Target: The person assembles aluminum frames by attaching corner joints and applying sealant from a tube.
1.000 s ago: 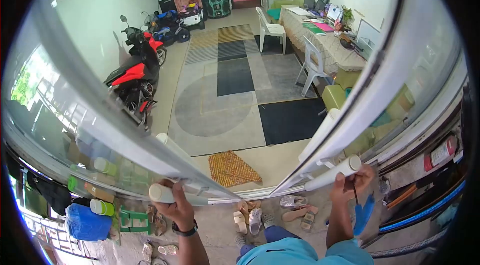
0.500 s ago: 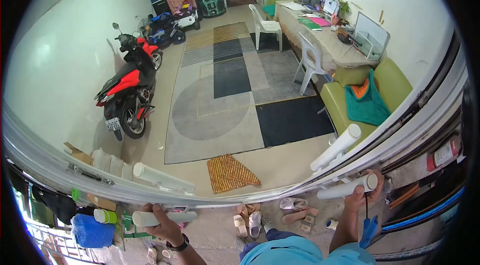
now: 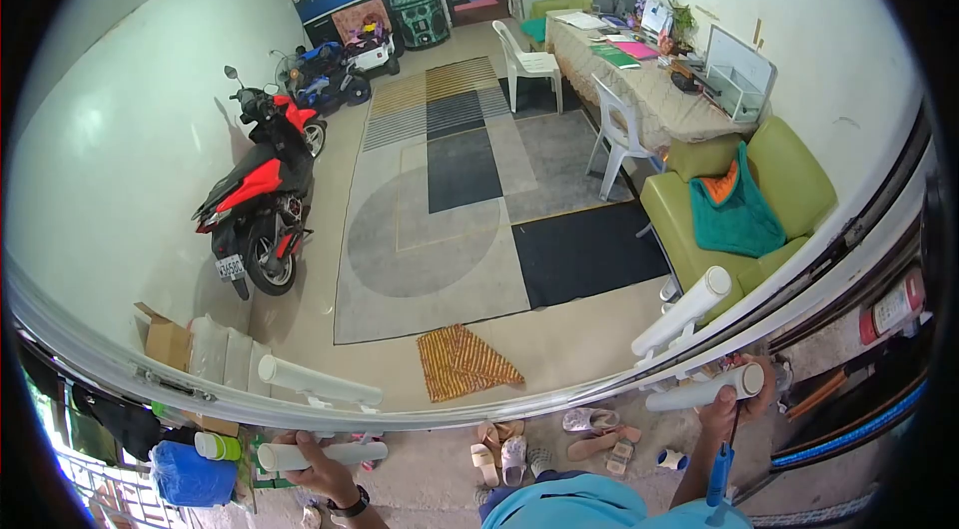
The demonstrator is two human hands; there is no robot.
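At the lower left, my left hand [image 3: 322, 469] is closed around a white tubular door handle [image 3: 285, 456]; a dark band circles that wrist. My right hand [image 3: 721, 416] grips another white tubular handle [image 3: 699, 392] at the lower right, with its fingers partly hidden. A blue object [image 3: 718, 474] hangs by a dark cord below my right hand. Two more white handles stand on the inner side of the doors, one at left [image 3: 320, 381] and one at right [image 3: 681, 311].
Sandals and clogs [image 3: 512, 459] lie on the ground by my feet. Beyond the threshold are a striped orange cloth [image 3: 460, 362], a grey rug [image 3: 420, 249], a red and black scooter [image 3: 265, 184], a green armchair [image 3: 789, 191] and white chairs [image 3: 619, 129]. Blue container [image 3: 193, 474] at left.
The view has shifted slightly, so the room's contents sit a little lower in the frame. Both hands still hold their handles. The blue object hangs slightly farther left.
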